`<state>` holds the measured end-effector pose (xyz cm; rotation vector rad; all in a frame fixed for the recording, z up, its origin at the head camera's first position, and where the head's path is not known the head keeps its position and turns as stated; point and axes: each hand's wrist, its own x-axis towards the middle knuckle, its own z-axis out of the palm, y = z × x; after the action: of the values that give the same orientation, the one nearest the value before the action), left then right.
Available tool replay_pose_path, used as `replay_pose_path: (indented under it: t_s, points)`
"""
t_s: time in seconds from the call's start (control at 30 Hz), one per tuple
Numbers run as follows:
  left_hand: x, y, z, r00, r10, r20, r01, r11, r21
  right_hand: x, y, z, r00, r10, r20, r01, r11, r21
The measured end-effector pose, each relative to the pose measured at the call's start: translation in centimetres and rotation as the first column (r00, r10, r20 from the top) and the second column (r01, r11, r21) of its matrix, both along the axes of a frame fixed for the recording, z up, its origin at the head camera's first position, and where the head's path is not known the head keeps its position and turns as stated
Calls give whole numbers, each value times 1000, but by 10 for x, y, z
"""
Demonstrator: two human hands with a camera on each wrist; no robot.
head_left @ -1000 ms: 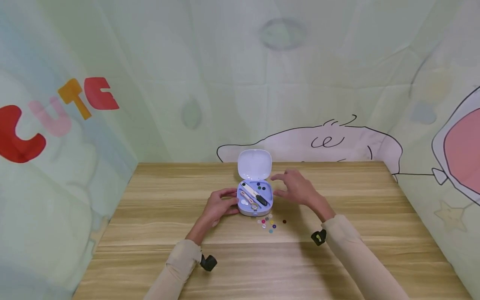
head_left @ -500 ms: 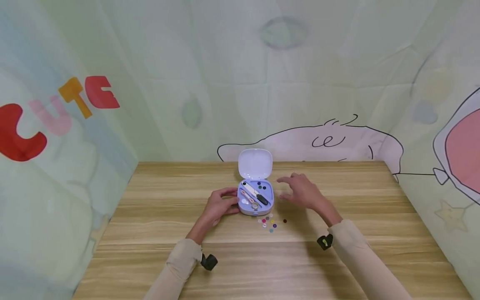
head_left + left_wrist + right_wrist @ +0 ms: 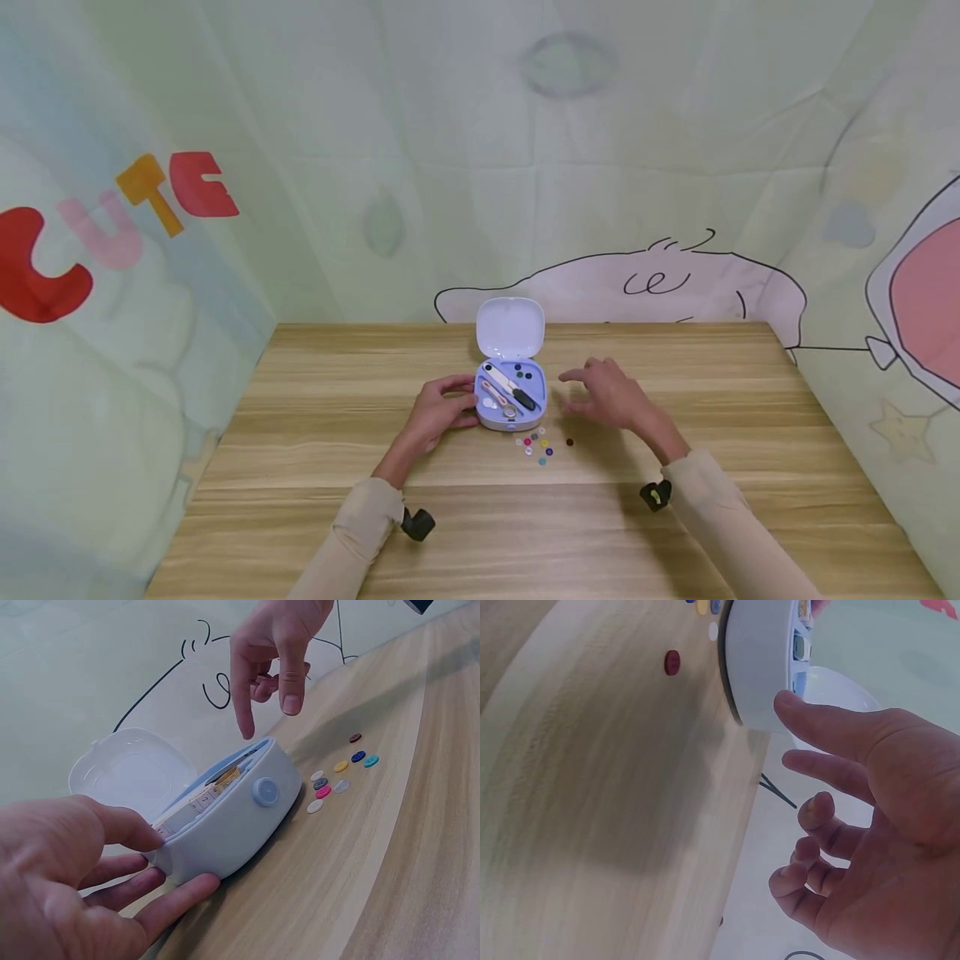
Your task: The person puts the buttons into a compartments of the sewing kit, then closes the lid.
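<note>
A small pale blue box (image 3: 512, 422) stands on the table, its white lid (image 3: 511, 327) raised at the back. A white tool with a black handle (image 3: 523, 400) lies slantwise inside. Dark buttons (image 3: 520, 374) sit in the right-hand compartment, and white pieces (image 3: 490, 404) in the front left one. My left hand (image 3: 437, 414) rests against the box's left side, fingers spread, with fingertips at the rim and wall in the left wrist view. My right hand (image 3: 615, 396) hovers right of the box, index finger extended, other fingers loosely bent, holding nothing.
Several loose coloured buttons lie in front of the box, among them a pink one (image 3: 323, 792), a yellow one (image 3: 341, 766) and a turquoise one (image 3: 371, 760). A dark red button (image 3: 672, 663) lies apart to the right. A printed cloth backdrop (image 3: 465, 167) hangs behind the table.
My right hand has drawn away from the box, to the right and slightly nearer to me. My left hand, the box and the loose buttons have stayed put.
</note>
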<state>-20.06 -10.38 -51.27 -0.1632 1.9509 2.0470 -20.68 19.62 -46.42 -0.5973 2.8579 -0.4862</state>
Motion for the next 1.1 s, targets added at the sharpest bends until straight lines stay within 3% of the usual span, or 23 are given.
replay_pose_path:
  t_s: [0.27,0.63,1.1]
  points:
    - [1,1,1,1000,6,2,-6,1000,4,6,0,-5,998,13,54,-14,1000,22]
    - [0,0,0,1000,5,-1,-5,1000,1,16,2,-17,995,71,75,-68,997,-44]
    - [0,0,0,1000,9,-7,-9,1000,13,24,6,-26,992,120,45,-118,992,-47]
